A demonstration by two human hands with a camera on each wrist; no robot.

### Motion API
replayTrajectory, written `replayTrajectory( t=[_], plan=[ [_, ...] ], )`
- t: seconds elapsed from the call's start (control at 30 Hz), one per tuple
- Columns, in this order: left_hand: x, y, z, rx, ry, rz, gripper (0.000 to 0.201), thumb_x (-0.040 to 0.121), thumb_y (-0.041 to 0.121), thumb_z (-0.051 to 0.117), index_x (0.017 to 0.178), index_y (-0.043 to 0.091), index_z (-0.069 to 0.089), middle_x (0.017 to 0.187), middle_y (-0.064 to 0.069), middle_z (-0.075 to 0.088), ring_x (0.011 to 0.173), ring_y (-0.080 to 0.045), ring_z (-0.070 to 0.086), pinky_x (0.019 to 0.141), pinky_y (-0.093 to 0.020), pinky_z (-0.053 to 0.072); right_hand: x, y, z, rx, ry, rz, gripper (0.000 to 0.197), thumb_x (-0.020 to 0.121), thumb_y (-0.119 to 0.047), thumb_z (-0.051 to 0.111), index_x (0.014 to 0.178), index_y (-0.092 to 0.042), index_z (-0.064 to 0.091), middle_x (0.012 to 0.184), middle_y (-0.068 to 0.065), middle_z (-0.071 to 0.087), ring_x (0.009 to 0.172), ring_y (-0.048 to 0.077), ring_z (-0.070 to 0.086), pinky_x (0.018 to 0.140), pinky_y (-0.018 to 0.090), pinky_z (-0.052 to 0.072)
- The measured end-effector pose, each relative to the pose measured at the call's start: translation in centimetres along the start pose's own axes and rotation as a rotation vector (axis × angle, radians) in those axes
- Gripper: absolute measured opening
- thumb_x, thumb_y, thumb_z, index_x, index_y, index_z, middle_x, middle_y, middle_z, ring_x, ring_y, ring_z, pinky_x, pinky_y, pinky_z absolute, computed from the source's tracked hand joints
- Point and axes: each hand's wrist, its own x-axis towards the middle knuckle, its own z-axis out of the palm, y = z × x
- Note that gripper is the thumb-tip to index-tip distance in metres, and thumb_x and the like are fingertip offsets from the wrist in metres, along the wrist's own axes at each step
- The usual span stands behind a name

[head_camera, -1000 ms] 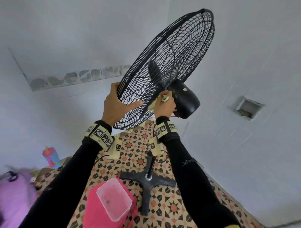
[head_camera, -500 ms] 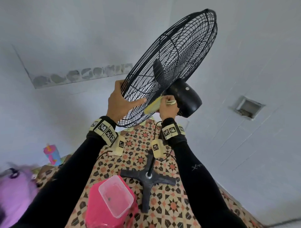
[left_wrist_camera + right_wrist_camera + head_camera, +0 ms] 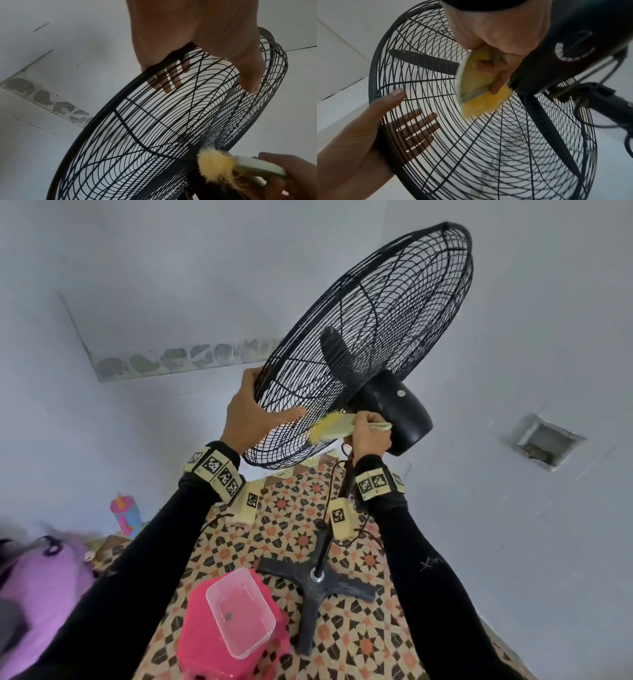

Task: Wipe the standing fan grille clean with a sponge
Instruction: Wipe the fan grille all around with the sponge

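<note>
The left hand [image 3: 248,413] clasps the rim of the black fan grille [image 3: 370,337], its fingers [image 3: 419,125] lying straight across the front wires while the thumb [image 3: 286,416] rests on the back wires. The right hand [image 3: 368,433] curls its fingers around a yellow sponge [image 3: 334,428], whose frayed end presses against the rear grille just beside the black motor housing [image 3: 397,409]. Below, the fan's cross-shaped base [image 3: 315,583] stands on the patterned floor [image 3: 359,631] near a clear plastic container [image 3: 239,611] sitting on a pink stool [image 3: 202,642]
</note>
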Motion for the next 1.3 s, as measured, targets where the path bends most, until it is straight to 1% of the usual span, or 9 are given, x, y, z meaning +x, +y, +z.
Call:
replayTrajectory(
  t=[0.2, 0.33, 0.43, 0.57, 0.73, 0.9, 1.1, 1.2, 1.3],
  plan=[
    [-0.2, 0.0, -0.2, -0.007, 0.018, 0.006, 0.094, 0.063, 0.064, 0.093, 0.138, 0.029, 0.048, 0.132, 0.014, 0.063, 0.123, -0.007, 0.06, 0.106, -0.032, 0.047, -2.2, 0.4, 0.8, 0.031, -0.069, -0.031, 0.003, 0.094, -0.021, 0.065, 0.092, -0.022, 0.066, 0.087, -0.003, 0.07, 0.077, 0.024, 0.073, 0.061, 0.045, 0.064],
    [-0.3, 0.0, -0.3, -0.016, -0.003, -0.012, 0.098, 0.062, 0.062, 0.094, 0.14, 0.027, 0.047, 0.135, 0.013, 0.061, 0.125, -0.007, 0.06, 0.108, -0.031, 0.046, -3.8, 1.7, -0.1, 0.1, -0.199, 0.094, 0.01, 0.093, -0.019, 0.067, 0.098, -0.012, 0.07, 0.088, 0.008, 0.072, 0.067, 0.021, 0.069, 0.049, 0.025, 0.055],
    [-0.3, 0.2, -0.2, -0.018, -0.011, -0.007, 0.094, 0.065, 0.057, 0.095, 0.139, 0.026, 0.047, 0.134, 0.012, 0.062, 0.123, -0.007, 0.06, 0.106, -0.03, 0.047, -3.1, 1.9, -1.0, 0.144, -0.105, 0.085, 0.006, 0.093, -0.023, 0.067, 0.091, -0.017, 0.069, 0.081, 0.002, 0.068, 0.06, 0.012, 0.065, 0.052, 0.026, 0.054],
    [-0.5, 0.1, -0.4, -0.015, -0.011, -0.015, 0.096, 0.065, 0.058, 0.094, 0.14, 0.026, 0.046, 0.133, 0.01, 0.062, 0.121, -0.01, 0.06, 0.104, -0.029, 0.048, -4.3, 2.5, 0.0, 0.226, -0.039, 0.085, 0.008, 0.096, -0.015, 0.064, 0.096, -0.022, 0.066, 0.102, 0.0, 0.067, 0.081, 0.019, 0.068, 0.063, 0.035, 0.063],
    [-0.5, 0.4, -0.6, 0.024, -0.033, -0.028, 0.093, 0.071, 0.049, 0.094, 0.143, 0.021, 0.044, 0.13, 0.011, 0.06, 0.116, -0.01, 0.059, 0.094, -0.02, 0.043, -7.2, 3.6, 0.1, 0.194, -0.189, 0.198, 0.002, 0.091, -0.019, 0.068, 0.092, -0.017, 0.067, 0.089, 0.011, 0.07, 0.064, 0.018, 0.06, 0.045, 0.024, 0.047],
    [-0.6, 0.6, -1.3, 0.087, -0.059, -0.005, 0.092, 0.07, 0.055, 0.092, 0.142, 0.022, 0.045, 0.121, 0.016, 0.06, 0.111, -0.008, 0.059, 0.096, -0.026, 0.044, -7.9, 3.3, 0.1, 0.357, -0.056, 0.162, 0.008, 0.092, -0.018, 0.065, 0.098, -0.023, 0.065, 0.122, 0.016, 0.065, 0.102, 0.045, 0.066, 0.07, 0.049, 0.063],
    [-0.8, -0.5, -2.2, 0.088, -0.097, -0.023, 0.092, 0.067, 0.061, 0.091, 0.137, 0.023, 0.045, 0.113, 0.022, 0.062, 0.107, -0.007, 0.063, 0.095, -0.027, 0.049, -10.5, 4.5, 0.3, 0.255, -0.183, 0.144, 0.018, 0.092, -0.007, 0.063, 0.091, -0.024, 0.068, 0.109, 0.004, 0.067, 0.091, 0.023, 0.068, 0.057, 0.029, 0.058],
    [-1.0, -0.8, -2.3, 0.084, -0.115, -0.022, 0.09, 0.069, 0.06, 0.091, 0.136, 0.024, 0.043, 0.109, 0.026, 0.059, 0.104, -0.005, 0.062, 0.091, -0.023, 0.046, -10.4, 4.4, 0.0, 0.314, -0.114, 0.151, 0.023, 0.093, -0.007, 0.062, 0.112, -0.02, 0.066, 0.108, 0.009, 0.066, 0.072, 0.01, 0.069, 0.054, 0.03, 0.057],
    [-1.0, -1.0, -2.4, 0.074, -0.128, -0.018, 0.092, 0.069, 0.061, 0.09, 0.137, 0.025, 0.042, 0.119, 0.019, 0.061, 0.108, -0.008, 0.063, 0.094, -0.025, 0.046, -10.1, 3.8, 0.3, 0.399, -0.009, 0.179, 0.046, 0.093, -0.007, 0.065, 0.136, -0.021, 0.055, 0.121, 0.012, 0.064, 0.1, 0.033, 0.07, 0.07, 0.043, 0.063]
  ],
)
